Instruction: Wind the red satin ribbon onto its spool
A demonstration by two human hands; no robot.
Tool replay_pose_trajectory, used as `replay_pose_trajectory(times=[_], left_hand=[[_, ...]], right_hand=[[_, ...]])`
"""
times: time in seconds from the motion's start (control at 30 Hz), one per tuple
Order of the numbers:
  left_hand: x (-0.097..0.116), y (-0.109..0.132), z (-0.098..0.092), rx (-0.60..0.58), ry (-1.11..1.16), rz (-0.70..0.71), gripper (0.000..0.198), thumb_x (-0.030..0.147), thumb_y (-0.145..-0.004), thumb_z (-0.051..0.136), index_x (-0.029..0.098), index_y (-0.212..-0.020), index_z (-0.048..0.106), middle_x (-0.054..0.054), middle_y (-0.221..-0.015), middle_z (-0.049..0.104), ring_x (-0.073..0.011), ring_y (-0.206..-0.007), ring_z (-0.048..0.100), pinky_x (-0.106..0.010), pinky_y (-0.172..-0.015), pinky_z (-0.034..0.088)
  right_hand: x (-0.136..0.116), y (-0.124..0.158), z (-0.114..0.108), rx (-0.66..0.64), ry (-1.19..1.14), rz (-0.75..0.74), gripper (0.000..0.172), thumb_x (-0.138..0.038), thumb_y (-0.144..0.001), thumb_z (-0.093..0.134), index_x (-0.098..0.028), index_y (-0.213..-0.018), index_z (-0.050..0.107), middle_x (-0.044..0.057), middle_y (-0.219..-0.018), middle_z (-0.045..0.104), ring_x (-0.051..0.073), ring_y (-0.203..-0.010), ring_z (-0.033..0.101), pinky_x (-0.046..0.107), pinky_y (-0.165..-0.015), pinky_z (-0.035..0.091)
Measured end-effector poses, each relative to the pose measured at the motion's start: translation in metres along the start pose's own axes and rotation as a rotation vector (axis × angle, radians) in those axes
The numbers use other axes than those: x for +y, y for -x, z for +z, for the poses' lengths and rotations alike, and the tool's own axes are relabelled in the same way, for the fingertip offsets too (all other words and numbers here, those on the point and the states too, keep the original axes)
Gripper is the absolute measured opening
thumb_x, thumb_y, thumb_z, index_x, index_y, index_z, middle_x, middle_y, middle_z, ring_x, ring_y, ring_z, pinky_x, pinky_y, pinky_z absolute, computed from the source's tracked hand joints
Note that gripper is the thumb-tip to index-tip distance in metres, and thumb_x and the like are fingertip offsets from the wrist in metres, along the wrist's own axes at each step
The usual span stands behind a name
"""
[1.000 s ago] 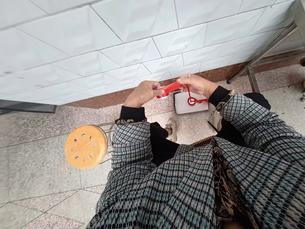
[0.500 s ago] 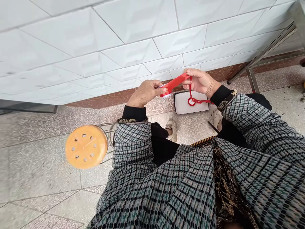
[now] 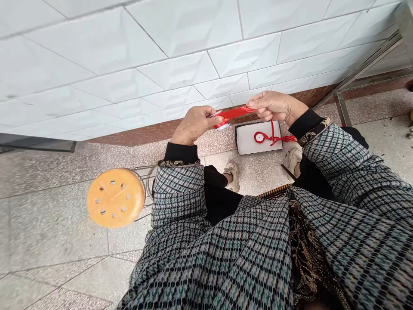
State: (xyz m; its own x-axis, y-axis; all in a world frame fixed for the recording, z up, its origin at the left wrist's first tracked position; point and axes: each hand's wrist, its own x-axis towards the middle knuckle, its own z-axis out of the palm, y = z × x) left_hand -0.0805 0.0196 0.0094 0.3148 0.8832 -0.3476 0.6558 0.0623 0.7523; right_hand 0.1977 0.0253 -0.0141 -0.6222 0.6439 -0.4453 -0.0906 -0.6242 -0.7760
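Between my hands stretches a red ribbon (image 3: 237, 113), which comes off a white-edged roll (image 3: 221, 125). My left hand (image 3: 197, 123) is closed on the ribbon roll, thumb on top. My right hand (image 3: 276, 105) pinches the ribbon farther along, and a narrow red strand hangs below its fingers. Under the right hand lies a white box (image 3: 250, 145) with dark edges on the floor. On or above it shows a small red ring-shaped roll (image 3: 259, 137) with a white centre, and red cord (image 3: 285, 138) runs from it to the right.
A round orange stool (image 3: 116, 198) with holes in its seat stands at the left. White wall tiles (image 3: 187, 73) rise in front. A metal frame leg (image 3: 342, 107) is at the right, and a dark panel (image 3: 38, 143) juts in at the left. My shoes (image 3: 232, 175) are below.
My right hand has moved slightly right, and its fingers have shifted to a pinch on the ribbon. The hanging strand has swung right. My left hand has barely moved.
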Motion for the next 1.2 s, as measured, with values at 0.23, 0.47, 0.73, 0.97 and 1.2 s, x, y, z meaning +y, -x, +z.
replay_pose_trajectory(times=[0.23,0.47,0.73,0.97,1.2], left_hand=[[0.003,0.003,-0.001,-0.065,0.055,0.048,0.024,0.039,-0.079,0.076,0.019,-0.075,0.066,-0.001,-0.066,0.062,-0.0141,-0.068,0.054,-0.029,-0.065,0.042],[-0.009,-0.003,0.004,-0.058,0.109,0.118,0.029,0.047,-0.082,0.077,0.020,-0.078,0.067,-0.004,-0.072,0.067,-0.0169,-0.073,0.062,-0.030,-0.065,0.049],[0.002,0.000,0.014,-0.060,0.288,0.107,0.045,0.063,-0.079,0.076,0.021,-0.080,0.059,-0.002,-0.071,0.061,-0.0133,-0.069,0.059,-0.029,-0.067,0.049],[0.011,0.004,0.018,-0.059,0.353,0.143,0.057,0.075,-0.074,0.073,0.024,-0.078,0.051,-0.001,-0.068,0.056,-0.0168,-0.072,0.062,-0.032,-0.069,0.051],[0.008,0.005,0.023,-0.079,0.415,0.206,0.057,0.077,-0.074,0.077,0.023,-0.086,0.060,-0.004,-0.081,0.069,-0.0206,-0.082,0.070,-0.036,-0.076,0.057]], right_hand=[[-0.006,0.007,-0.001,0.036,0.018,-0.097,0.036,-0.026,-0.091,0.085,-0.018,-0.074,0.053,-0.010,-0.057,0.035,0.000,-0.045,0.022,0.013,-0.039,0.017],[0.003,0.000,0.005,0.062,-0.175,-0.281,0.044,-0.034,-0.097,0.077,-0.022,-0.075,0.041,-0.012,-0.058,0.030,0.002,-0.045,0.018,0.015,-0.040,0.018],[0.000,0.002,-0.001,0.079,-0.289,-0.261,0.046,-0.031,-0.098,0.073,-0.024,-0.079,0.032,-0.012,-0.059,0.030,0.003,-0.044,0.015,0.016,-0.039,0.018],[0.003,-0.006,-0.017,0.093,-0.257,-0.175,0.047,-0.029,-0.092,0.079,-0.024,-0.080,0.034,-0.013,-0.057,0.033,0.002,-0.043,0.014,0.016,-0.037,0.015],[0.007,-0.012,-0.021,0.089,-0.230,-0.112,0.044,-0.029,-0.092,0.080,-0.023,-0.079,0.038,-0.013,-0.057,0.033,0.002,-0.043,0.014,0.015,-0.036,0.014]])
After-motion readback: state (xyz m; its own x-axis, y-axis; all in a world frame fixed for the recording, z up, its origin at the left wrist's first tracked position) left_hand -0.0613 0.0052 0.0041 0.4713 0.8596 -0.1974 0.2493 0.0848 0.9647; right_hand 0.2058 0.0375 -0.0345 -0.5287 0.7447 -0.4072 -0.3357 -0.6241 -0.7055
